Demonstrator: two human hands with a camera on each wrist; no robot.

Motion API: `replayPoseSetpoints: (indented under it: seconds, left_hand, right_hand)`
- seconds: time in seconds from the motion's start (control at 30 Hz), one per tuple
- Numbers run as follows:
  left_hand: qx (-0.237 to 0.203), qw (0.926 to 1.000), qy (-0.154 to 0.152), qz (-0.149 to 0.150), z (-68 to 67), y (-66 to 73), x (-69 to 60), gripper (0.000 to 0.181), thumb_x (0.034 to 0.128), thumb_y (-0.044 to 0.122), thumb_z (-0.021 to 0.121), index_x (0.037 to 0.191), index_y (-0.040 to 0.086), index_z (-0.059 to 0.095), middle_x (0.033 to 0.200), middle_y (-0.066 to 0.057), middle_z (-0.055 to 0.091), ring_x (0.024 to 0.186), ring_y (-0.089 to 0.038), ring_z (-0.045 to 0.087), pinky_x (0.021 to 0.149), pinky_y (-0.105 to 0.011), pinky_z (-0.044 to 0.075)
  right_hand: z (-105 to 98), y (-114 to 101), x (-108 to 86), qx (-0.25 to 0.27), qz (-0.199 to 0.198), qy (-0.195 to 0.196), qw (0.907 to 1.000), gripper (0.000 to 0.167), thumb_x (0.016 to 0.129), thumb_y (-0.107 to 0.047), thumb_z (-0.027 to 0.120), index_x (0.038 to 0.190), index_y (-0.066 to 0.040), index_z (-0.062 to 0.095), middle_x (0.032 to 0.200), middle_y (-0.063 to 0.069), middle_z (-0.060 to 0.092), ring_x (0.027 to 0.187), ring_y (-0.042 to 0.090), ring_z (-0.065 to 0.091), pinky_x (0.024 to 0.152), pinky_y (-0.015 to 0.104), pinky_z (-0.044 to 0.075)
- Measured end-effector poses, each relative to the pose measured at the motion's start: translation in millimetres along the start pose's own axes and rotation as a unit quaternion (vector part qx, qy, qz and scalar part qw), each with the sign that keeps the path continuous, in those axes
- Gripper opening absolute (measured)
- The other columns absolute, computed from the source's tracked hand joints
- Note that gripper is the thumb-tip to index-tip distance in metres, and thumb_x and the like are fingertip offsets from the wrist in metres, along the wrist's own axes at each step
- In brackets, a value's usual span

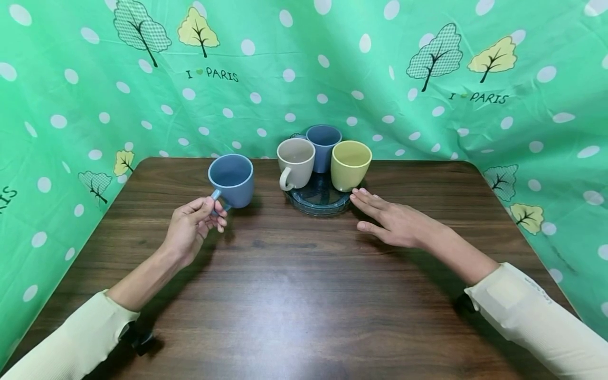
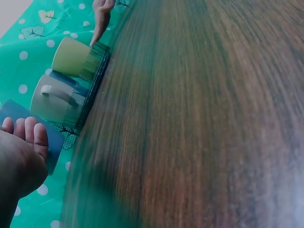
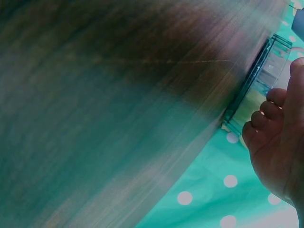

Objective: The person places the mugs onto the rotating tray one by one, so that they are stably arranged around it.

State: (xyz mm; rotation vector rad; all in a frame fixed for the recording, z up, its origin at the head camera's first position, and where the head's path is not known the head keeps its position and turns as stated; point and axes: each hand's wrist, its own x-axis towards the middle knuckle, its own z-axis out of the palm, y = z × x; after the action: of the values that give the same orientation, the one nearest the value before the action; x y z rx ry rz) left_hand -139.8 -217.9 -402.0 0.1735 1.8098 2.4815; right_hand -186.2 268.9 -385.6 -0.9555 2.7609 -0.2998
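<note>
In the head view my left hand [image 1: 190, 227] pinches the handle of a blue mug [image 1: 233, 182], which looks held above the table left of a round clear glass dish [image 1: 319, 206]. Inside that dish stand a light grey mug [image 1: 296, 163], a yellow mug [image 1: 350, 166] and a second blue mug [image 1: 324, 145] behind them. My right hand [image 1: 396, 221] has its fingers stretched out, fingertips at the dish's right rim beside the yellow mug. In the left wrist view, the fingers [image 2: 31, 130] hide part of the blue mug [image 2: 54, 147].
A dark wooden table [image 1: 285, 295] runs beneath everything. Behind it and along both sides hangs a green cloth [image 1: 304, 68] with white dots and printed trees. The dish stands near the table's back edge, close to the cloth.
</note>
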Motion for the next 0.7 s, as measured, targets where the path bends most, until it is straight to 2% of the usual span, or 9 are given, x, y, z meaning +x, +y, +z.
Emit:
replayPoseSetpoints:
  seconds: [0.47,0.7]
  left_hand:
    - [0.004,0.9999,-0.012,0.005,3.9,0.0,-4.3,0.031,0.1185,0.025,0.06,0.099,0.008,0.077,0.093,-0.001,0.077,0.08,-0.013,0.075,0.072,-0.025,0.064]
    - [-0.001,0.9996,-0.027,0.008,8.1,-0.9,-5.9,0.031,0.1192,0.021,0.058,0.099,0.008,0.077,0.094,-0.001,0.077,0.081,-0.012,0.075,0.072,-0.024,0.065]
  right_hand:
    - [-1.6,0.1,1.3,-0.001,-0.002,-0.002,1.0,0.074,0.12,-0.05,0.051,0.18,-0.015,0.027,0.191,0.011,0.017,0.176,0.042,0.021,0.137,0.067,0.034]
    - [-1.4,-0.2,0.9,0.0,0.0,-0.003,1.0,0.074,0.12,-0.05,0.052,0.18,-0.015,0.028,0.191,0.012,0.018,0.176,0.04,0.02,0.136,0.068,0.035]
